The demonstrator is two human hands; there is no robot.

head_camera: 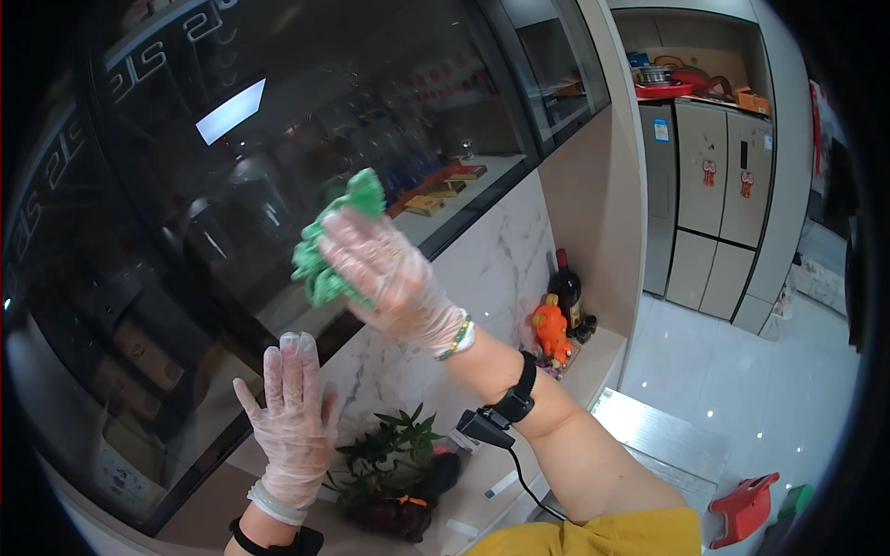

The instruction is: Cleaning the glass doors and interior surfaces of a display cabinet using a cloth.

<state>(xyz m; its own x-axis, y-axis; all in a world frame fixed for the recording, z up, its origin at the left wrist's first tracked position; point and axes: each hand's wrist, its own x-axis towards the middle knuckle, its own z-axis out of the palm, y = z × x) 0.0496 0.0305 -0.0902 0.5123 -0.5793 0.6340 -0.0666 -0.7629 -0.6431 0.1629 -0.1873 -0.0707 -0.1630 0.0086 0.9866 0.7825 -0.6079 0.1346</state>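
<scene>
My right hand (400, 281), in a clear disposable glove, presses a crumpled green cloth (323, 260) against or very near a dark glass window pane (229, 181). The cloth bunches out beyond my fingers, and the fingertips are partly hidden by it. Lower and to the left, my left hand (292, 417), gloved the same way, is raised with its fingers spread and nothing in it. It lies over the window's dark lower frame (215, 459); whether the palm touches is hard to tell.
Below the window, a marble-patterned wall (497, 240) meets a ledge holding a potted plant (389, 445), an orange figurine (551, 328) and a dark bottle (567, 288). A refrigerator (716, 201) stands at right. A red plastic stool (742, 511) is on the tiled floor (685, 375).
</scene>
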